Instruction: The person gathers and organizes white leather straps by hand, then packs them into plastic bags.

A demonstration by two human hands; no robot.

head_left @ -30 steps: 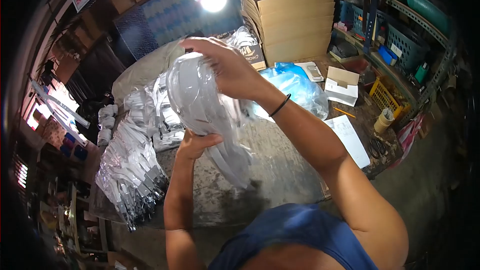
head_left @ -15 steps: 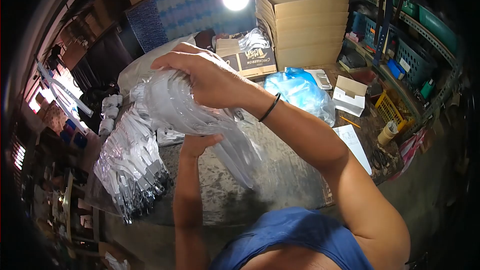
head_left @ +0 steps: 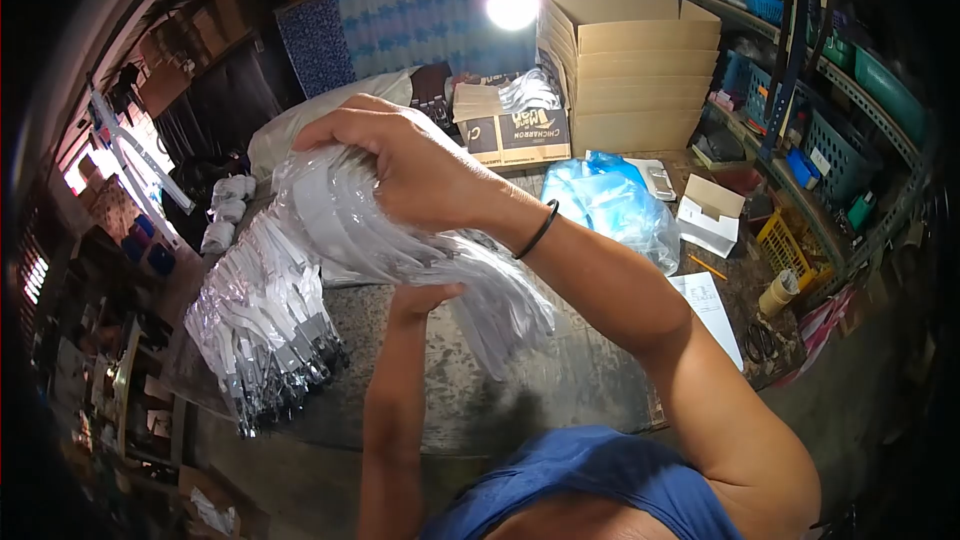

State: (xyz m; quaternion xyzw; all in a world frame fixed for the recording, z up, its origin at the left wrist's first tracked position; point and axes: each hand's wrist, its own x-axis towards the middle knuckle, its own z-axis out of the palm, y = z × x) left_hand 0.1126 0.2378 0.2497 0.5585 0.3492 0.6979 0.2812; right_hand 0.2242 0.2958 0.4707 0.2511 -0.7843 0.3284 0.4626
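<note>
Gripping the upper part of a plastic-wrapped bundle [head_left: 335, 215] of whitish strips, the right hand [head_left: 410, 165] is bent over it, with a dark band [head_left: 541, 230] around the wrist. The left hand [head_left: 425, 299] is under the bundle, touching it from below, its thumb pointing to the right; its other fingers are hidden, so how far it is closed I cannot tell. The bundle is held above the surface [head_left: 400, 380], its loose ends fanning down to the right.

Left of the bundle lies a pile of wrapped strips [head_left: 265, 315], their dark ends toward the near edge, with white rolls [head_left: 228, 202] behind it. Beyond the right forearm are a blue plastic bag [head_left: 610, 202], an open white box [head_left: 708, 218], a pencil [head_left: 707, 266] and a paper sheet [head_left: 706, 312], with scissors [head_left: 760, 343] just beside the sheet. At the back, a printed carton [head_left: 522, 137] with white strips on top stands beside stacked cardboard boxes [head_left: 640, 85].
</note>
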